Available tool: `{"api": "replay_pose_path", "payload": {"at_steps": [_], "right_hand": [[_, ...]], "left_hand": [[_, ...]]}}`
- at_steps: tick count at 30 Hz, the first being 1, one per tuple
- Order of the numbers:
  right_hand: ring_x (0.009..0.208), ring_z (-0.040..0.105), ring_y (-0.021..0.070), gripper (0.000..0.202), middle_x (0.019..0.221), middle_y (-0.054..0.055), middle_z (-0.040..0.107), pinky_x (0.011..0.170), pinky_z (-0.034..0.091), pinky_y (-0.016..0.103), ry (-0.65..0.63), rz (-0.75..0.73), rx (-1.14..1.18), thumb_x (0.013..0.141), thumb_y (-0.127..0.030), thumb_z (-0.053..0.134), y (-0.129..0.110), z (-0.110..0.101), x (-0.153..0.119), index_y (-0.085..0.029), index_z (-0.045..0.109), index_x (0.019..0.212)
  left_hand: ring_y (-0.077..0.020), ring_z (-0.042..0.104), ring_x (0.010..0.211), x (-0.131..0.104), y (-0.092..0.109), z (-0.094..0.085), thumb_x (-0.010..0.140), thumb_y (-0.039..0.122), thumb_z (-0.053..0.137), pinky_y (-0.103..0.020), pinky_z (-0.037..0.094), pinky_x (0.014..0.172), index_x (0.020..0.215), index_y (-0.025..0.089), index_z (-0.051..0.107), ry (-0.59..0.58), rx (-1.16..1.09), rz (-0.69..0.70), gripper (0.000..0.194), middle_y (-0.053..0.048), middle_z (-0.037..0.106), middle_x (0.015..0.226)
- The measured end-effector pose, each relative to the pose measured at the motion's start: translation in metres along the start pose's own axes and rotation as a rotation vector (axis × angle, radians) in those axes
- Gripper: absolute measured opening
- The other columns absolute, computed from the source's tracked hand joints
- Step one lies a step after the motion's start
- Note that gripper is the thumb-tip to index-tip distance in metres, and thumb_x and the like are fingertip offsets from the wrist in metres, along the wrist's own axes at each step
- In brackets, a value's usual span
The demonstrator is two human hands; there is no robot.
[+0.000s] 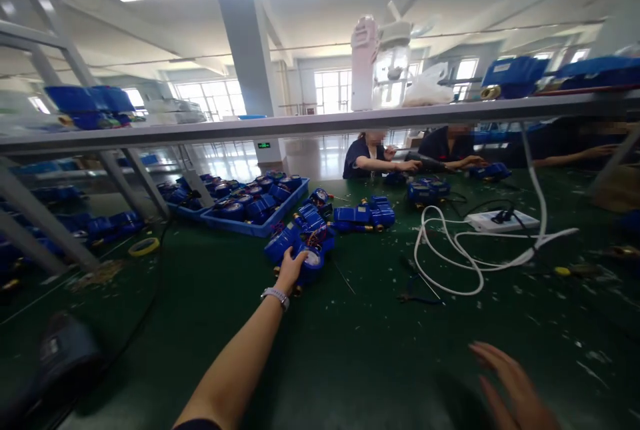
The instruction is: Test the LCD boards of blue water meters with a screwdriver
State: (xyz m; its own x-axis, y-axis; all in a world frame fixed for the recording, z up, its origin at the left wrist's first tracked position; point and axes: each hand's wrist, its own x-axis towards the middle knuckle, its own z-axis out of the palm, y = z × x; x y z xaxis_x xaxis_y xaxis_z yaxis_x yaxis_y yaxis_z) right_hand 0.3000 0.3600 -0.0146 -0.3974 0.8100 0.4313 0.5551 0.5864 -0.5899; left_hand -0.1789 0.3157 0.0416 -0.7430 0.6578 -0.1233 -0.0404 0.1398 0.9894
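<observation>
My left hand (291, 271) reaches forward to a blue water meter (311, 265) with a round white dial. Its thumb lies by the dial and the other fingers curl over the meter's near left side, partly hidden. Coloured wires show on top of this meter, and more blue meters (283, 240) press against it from behind. A second cluster of blue meters (364, 214) with brass ends lies just to the right. Low at the right, my right hand (515, 383) hovers over the green table, slightly blurred, its fingers apart and nothing in them.
A blue tray (240, 225) full of meters stands behind on the left. Yellow tape (144, 247) and a dark tool (65, 357) lie left. At right are a white power strip (503, 220), looped white cable (475, 270) and pliers (419, 298). A shelf (300, 125) crosses above; co-workers (373, 157) sit opposite.
</observation>
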Motion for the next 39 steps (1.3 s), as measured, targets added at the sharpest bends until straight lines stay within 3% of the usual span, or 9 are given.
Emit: {"api": "replay_pose_path", "payload": {"at_steps": [2,6,11,15,20,26,31,36,39], "right_hand": [[0.122,0.054,0.0421,0.057,0.136,0.022,0.053,0.097,0.046,0.069,-0.165,-0.024,0.108,0.093,-0.054,0.044,-0.043,0.037,0.029,-0.013,0.06,0.128],[0.137,0.041,0.0337,0.058,0.148,0.016,0.043,0.114,0.034,0.061,-0.34,-0.056,0.244,0.095,-0.049,0.047,-0.112,0.098,0.059,-0.013,0.051,0.14],[0.144,0.031,0.0278,0.069,0.155,0.014,0.033,0.119,0.029,0.052,-0.454,-0.011,0.427,0.095,-0.05,0.05,-0.15,0.128,0.059,-0.015,0.031,0.152],[0.142,0.035,0.0285,0.078,0.156,0.015,0.031,0.117,0.032,0.052,-0.493,0.043,0.528,0.095,-0.054,0.054,-0.167,0.121,0.05,-0.019,0.022,0.155],[0.14,0.037,0.0313,0.068,0.153,0.014,0.037,0.119,0.026,0.057,-0.5,0.102,0.631,0.095,-0.054,0.061,-0.174,0.095,0.027,-0.022,0.034,0.149],[0.139,0.04,0.0262,0.054,0.15,0.005,0.041,0.115,0.037,0.048,-0.413,-0.045,0.526,0.094,-0.052,0.066,-0.177,0.06,0.021,-0.035,0.043,0.14],[0.138,0.041,0.0196,0.056,0.151,0.005,0.038,0.111,0.042,0.032,-0.474,-0.304,0.436,0.095,-0.03,0.067,-0.184,0.039,0.043,-0.032,0.04,0.143],[0.134,0.045,0.0237,0.065,0.15,0.01,0.039,0.109,0.046,0.036,-0.519,-0.452,0.389,0.086,-0.012,0.069,-0.203,0.036,0.056,-0.024,0.043,0.143],[0.134,0.046,0.0276,0.068,0.151,0.011,0.039,0.108,0.047,0.042,-0.542,-0.554,0.348,0.083,-0.013,0.072,-0.217,0.039,0.056,-0.022,0.045,0.144]], "left_hand": [[-0.0245,0.064,0.107,-0.01,-0.005,-0.013,0.094,0.035,0.062,-0.046,0.056,0.092,0.136,0.018,0.049,-0.016,-0.104,-0.025,0.047,-0.012,0.06,0.128],[-0.022,0.069,0.094,-0.049,-0.014,-0.038,0.082,0.03,0.071,-0.033,0.057,0.084,0.141,0.016,0.045,-0.047,-0.256,-0.074,0.066,-0.011,0.069,0.115],[-0.0223,0.071,0.083,-0.124,-0.019,-0.055,0.067,0.035,0.08,-0.03,0.058,0.074,0.143,0.017,0.042,-0.145,-0.347,-0.177,0.086,-0.012,0.072,0.11],[-0.0284,0.072,0.096,-0.178,-0.022,-0.052,0.07,0.034,0.082,-0.035,0.058,0.082,0.144,0.021,0.039,-0.25,-0.463,-0.296,0.086,-0.014,0.069,0.118],[-0.0321,0.069,0.107,-0.225,-0.028,-0.037,0.071,0.036,0.083,-0.037,0.058,0.086,0.143,0.025,0.043,-0.312,-0.548,-0.336,0.083,-0.014,0.066,0.128],[-0.0326,0.067,0.111,-0.244,-0.03,-0.033,0.073,0.038,0.083,-0.04,0.054,0.095,0.144,0.025,0.042,-0.388,-0.51,-0.369,0.083,-0.014,0.066,0.128],[-0.0354,0.062,0.121,-0.246,-0.033,-0.037,0.073,0.04,0.082,-0.045,0.052,0.1,0.148,0.027,0.038,-0.405,-0.465,-0.362,0.088,-0.014,0.061,0.137],[-0.034,0.041,0.142,-0.241,-0.026,-0.036,0.067,0.031,0.086,-0.045,0.034,0.12,0.147,0.032,0.041,-0.197,-0.204,-0.05,0.092,-0.008,0.043,0.155],[-0.0311,0.049,0.136,-0.233,-0.014,-0.034,0.062,0.019,0.088,-0.042,0.032,0.121,0.133,0.03,0.059,-0.031,-0.032,0.227,0.078,-0.007,0.057,0.143]]}}
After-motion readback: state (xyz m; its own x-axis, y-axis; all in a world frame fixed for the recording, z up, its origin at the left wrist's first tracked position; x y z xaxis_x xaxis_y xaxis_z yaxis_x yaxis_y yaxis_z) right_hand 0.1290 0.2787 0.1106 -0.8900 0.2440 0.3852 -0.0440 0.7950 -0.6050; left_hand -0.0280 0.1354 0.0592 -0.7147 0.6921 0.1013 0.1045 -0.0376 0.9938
